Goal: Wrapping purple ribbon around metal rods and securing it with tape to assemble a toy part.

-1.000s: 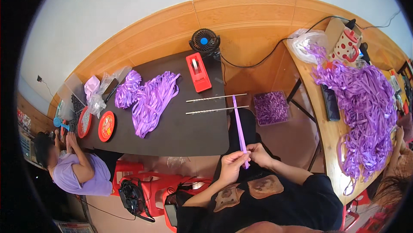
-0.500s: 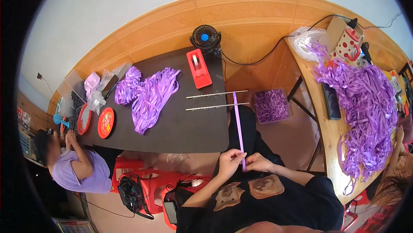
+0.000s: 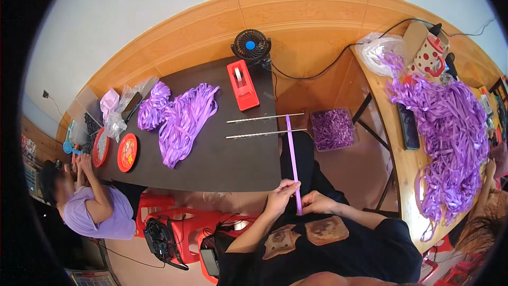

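Note:
A narrow purple ribbon (image 3: pixel 292 151) runs from two thin metal rods (image 3: pixel 248 120), which jut over the table's right edge, down toward my lap. My left hand (image 3: pixel 282 197) pinches the ribbon between thumb and fingers, partway down its length. Just right of the ribbon's lower end, my right hand (image 3: pixel 318 203) is closed with its fingertips at the strip; its exact hold is partly hidden. How the ribbon's top sits on the rods is too small to make out.
The dark table (image 3: pixel 222 167) bears a purple ribbon bundle (image 3: pixel 182 127), a red tape dispenser (image 3: pixel 243 86) and a small fan (image 3: pixel 251 46). At right, a wooden table (image 3: pixel 396 172) carries a ribbon heap (image 3: pixel 452 138). Ribbon scraps fill a bin (image 3: pixel 332 130). Another person (image 3: pixel 100 209) sits left.
My left hand has shifted slightly up and left along the ribbon, and my right hand has lowered a little. The gap between them is wider. The person at left has moved their hands.

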### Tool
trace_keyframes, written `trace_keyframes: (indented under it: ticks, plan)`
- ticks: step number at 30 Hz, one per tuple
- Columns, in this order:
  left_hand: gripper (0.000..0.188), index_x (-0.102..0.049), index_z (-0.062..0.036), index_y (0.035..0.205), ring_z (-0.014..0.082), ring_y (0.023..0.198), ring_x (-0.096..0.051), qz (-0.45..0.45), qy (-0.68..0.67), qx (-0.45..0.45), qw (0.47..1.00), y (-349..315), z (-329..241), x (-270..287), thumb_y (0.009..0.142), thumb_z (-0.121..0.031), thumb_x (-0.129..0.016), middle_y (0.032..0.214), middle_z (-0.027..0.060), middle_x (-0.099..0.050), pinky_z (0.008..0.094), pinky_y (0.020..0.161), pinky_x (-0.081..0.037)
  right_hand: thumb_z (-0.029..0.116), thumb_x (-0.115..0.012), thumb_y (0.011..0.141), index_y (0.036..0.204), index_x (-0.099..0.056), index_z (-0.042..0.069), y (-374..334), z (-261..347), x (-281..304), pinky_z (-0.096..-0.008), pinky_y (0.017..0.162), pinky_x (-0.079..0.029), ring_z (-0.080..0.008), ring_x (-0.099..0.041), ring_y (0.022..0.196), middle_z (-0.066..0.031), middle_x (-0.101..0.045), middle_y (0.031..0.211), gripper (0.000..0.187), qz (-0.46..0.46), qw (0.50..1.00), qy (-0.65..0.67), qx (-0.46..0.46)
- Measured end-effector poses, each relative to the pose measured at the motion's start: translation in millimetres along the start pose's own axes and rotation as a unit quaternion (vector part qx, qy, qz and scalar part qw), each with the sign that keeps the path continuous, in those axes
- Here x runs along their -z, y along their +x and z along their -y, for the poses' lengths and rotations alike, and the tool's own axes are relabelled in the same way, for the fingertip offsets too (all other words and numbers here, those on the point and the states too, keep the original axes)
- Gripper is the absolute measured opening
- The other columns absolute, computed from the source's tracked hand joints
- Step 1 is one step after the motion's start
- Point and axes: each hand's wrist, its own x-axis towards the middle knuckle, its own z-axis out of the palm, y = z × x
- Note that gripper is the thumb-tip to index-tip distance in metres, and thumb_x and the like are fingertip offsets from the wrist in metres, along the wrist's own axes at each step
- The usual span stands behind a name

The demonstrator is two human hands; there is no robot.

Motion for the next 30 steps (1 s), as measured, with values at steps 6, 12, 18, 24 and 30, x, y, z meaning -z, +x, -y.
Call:
trace_keyframes:
  ticks: [6, 12, 18, 24, 30]
  plan:
    - [0.008, -0.064, -0.0043, 0.08, 0.0048, 0.063, -0.049, -0.011, 0.02, -0.032, 0.999, -0.7, -5.2, -1.7, 0.084, -0.01, -0.066, 0.07, -0.0022, -0.057, 0.0198, 0.058, -0.039, 0.006, -0.067, 0.075, 0.076, -0.067, 0.001, 1.6, 6.5, 19.9, -0.0241, 0.063, -0.047, -0.0126, -0.061, 0.068, -0.0067, -0.066, 0.073, 0.005, -0.163, 0.954, -0.208, 0.143]
    - [0.01, -0.064, -0.0022, 0.072, 0.0044, 0.056, -0.046, -0.042, 0.058, -0.067, 0.995, -4.8, -6.2, -4.1, 0.081, -0.004, -0.067, 0.065, -0.0024, -0.054, 0.0192, 0.05, -0.036, 0.008, -0.066, 0.067, 0.097, -0.066, 0.012, 21.6, 85.2, 41.3, -0.0351, 0.071, -0.04, -0.0246, -0.054, 0.092, -0.007, -0.057, 0.101, 0.031, -0.401, 0.555, -0.591, 0.427]
    - [0.01, -0.064, -0.0017, 0.072, 0.0045, 0.051, -0.046, -0.047, 0.064, -0.067, 0.995, -8.0, -14.0, -8.1, 0.08, -0.005, -0.069, 0.061, -0.0019, -0.054, 0.0194, 0.048, -0.035, 0.018, -0.061, 0.069, 0.096, -0.067, 0.01, 42.2, 97.9, 50.9, -0.0328, 0.079, -0.038, -0.0211, -0.053, 0.101, -0.008, -0.058, 0.111, 0.029, -0.327, 0.415, -0.661, 0.533]
    - [0.01, -0.065, -0.0031, 0.071, 0.0043, 0.051, -0.047, -0.036, 0.037, -0.049, 0.997, -14.3, -23.1, -7.9, 0.079, -0.006, -0.069, 0.062, -0.0019, -0.056, 0.0187, 0.046, -0.036, 0.02, -0.057, 0.066, 0.087, -0.068, 0.006, 35.9, 95.7, 42.0, -0.0324, 0.079, -0.038, -0.0199, -0.055, 0.097, -0.0063, -0.062, 0.101, 0.027, -0.284, 0.401, -0.672, 0.554]
    - [0.013, -0.064, -0.002, 0.069, 0.0073, 0.054, -0.051, 0.006, -0.044, -0.057, 0.997, -16.9, -25.4, -7.6, 0.081, -0.006, -0.068, 0.068, 0.0027, -0.059, 0.0194, 0.048, -0.039, 0.017, -0.061, 0.063, 0.086, -0.068, 0.004, 29.3, 98.1, 30.7, -0.0319, 0.079, -0.037, -0.0185, -0.057, 0.093, -0.0055, -0.063, 0.097, 0.027, -0.294, 0.409, -0.656, 0.562]
